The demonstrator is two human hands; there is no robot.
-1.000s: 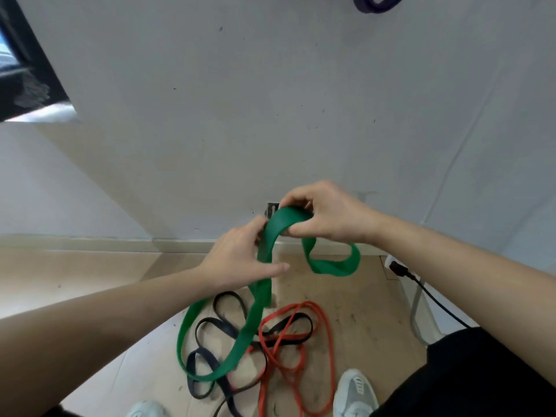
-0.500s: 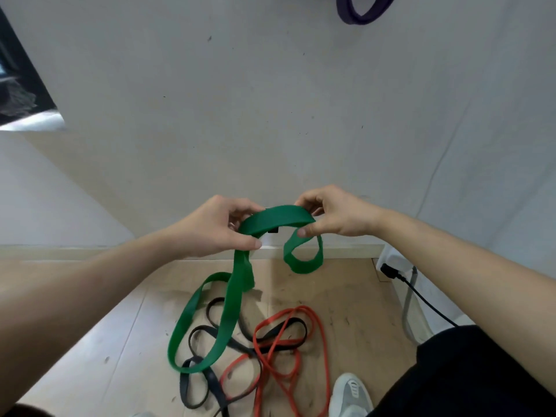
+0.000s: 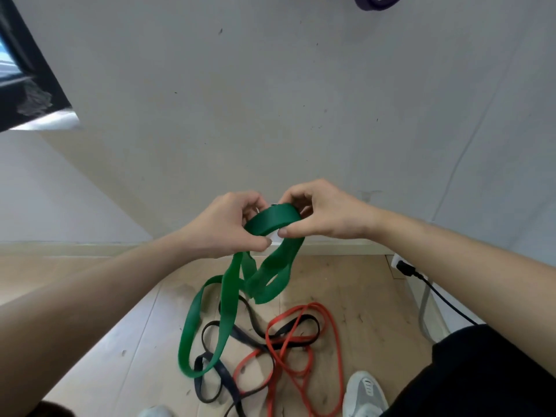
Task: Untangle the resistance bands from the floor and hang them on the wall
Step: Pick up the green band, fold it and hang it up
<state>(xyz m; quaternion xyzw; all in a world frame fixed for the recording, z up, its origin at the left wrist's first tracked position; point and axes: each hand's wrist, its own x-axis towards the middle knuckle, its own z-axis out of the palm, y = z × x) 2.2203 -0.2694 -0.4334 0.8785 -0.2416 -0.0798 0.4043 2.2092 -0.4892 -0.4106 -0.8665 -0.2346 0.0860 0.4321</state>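
A wide green band [image 3: 226, 299] hangs twisted from both my hands, in front of the wall. My left hand [image 3: 227, 225] pinches its top loop on the left, and my right hand [image 3: 319, 212] pinches the same loop on the right, thumbs almost touching. The green band's long lower loop trails down to the floor. Under it lie a dark navy band [image 3: 221, 370] and a thin red band [image 3: 304, 350], tangled together on the wooden floor. A purple band [image 3: 377, 1] hangs on the wall at the top edge.
The grey wall [image 3: 270, 100] stands right ahead, with a pale skirting board [image 3: 90, 246]. A black plug and cable [image 3: 421, 279] run from a socket at the right. My grey shoe [image 3: 362, 394] stands beside the red band. A dark window frame [image 3: 27, 70] sits upper left.
My hands have drawn closer together on the green band's top loop. The small loop under my right hand has dropped and lengthened, folding against the long strand.
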